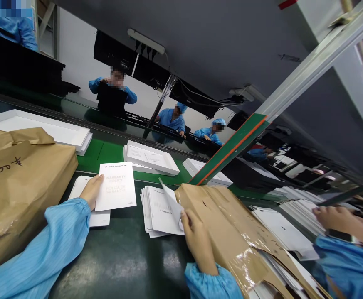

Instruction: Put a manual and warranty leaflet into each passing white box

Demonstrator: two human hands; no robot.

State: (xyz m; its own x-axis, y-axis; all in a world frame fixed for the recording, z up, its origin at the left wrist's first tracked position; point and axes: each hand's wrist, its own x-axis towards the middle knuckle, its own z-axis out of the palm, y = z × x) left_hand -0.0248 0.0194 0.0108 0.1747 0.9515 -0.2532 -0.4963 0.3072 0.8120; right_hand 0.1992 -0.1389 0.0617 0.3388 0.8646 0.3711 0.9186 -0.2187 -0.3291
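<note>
My left hand (91,192) grips the left edge of a white warranty booklet (119,185), thumb on its front. Below it lies a stack of similar white booklets (100,219) beside the brown paper bag. To the right, my right hand (196,234) pinches the edge of a thin white sheet or booklet cover (172,197), lifted and bent up from a stack of white manuals (150,216). The fingers of that hand are partly hidden behind the paper. Both sleeves are light blue.
A brown paper bag (28,178) stands at the left; a torn, taped brown package (218,220) with papers lies at the right. White box trays (156,164) sit on the green conveyor (102,155). A slanted post (231,145) crosses the view. A co-worker's hand (340,222) is at the right.
</note>
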